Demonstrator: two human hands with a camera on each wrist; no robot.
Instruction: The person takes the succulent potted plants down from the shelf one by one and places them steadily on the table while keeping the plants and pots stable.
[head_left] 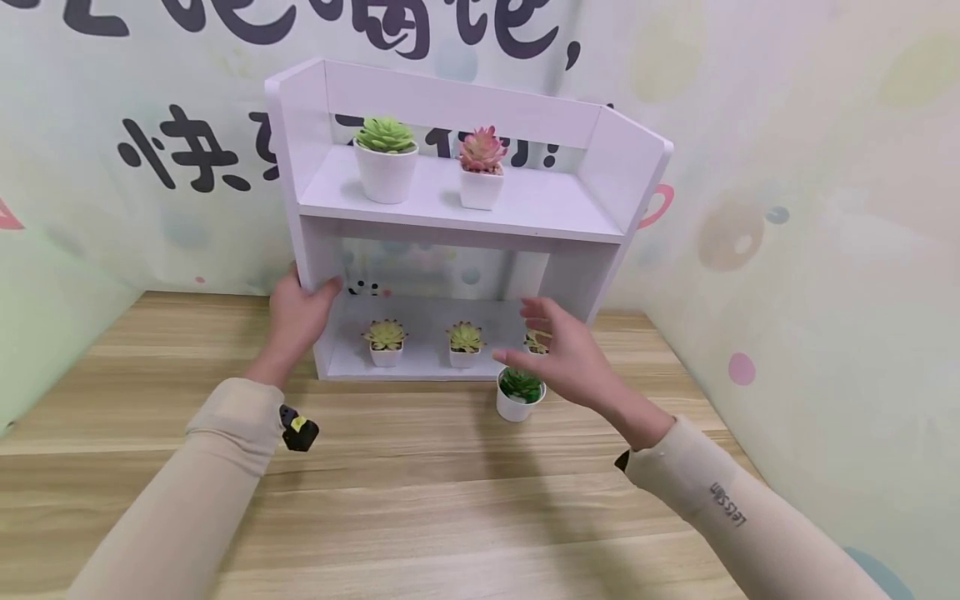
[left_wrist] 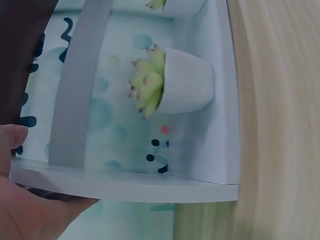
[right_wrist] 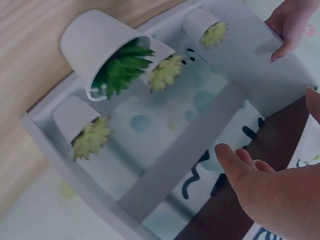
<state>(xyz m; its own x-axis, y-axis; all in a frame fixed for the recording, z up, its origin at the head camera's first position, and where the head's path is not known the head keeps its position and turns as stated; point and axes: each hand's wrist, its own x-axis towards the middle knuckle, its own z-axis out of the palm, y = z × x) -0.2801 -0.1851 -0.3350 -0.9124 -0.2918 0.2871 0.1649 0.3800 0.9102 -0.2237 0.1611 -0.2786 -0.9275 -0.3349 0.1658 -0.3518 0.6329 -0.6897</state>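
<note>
Gripping white shelf (head_left: 463,222) at its left side with left hand (head_left: 298,315); holding right hand (head_left: 568,354) empty, with fingers loosely extended, near dark green potted plant (head_left: 517,410), itself standing on table (head_left: 420,500) just in front of shelf. Seeing three pale succulents (head_left: 387,357) on lower tier, light green plant (head_left: 386,177) and red plant (head_left: 480,190) on upper. Apparently nearing completion: counting five pots shelved, leaving one out.

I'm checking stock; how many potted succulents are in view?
6. Upper shelf: green one, pink one. Lower shelf: yellowish left one, yellowish middle one, yellowish right one (partly hidden in the head view). Table: dark green one.
</note>
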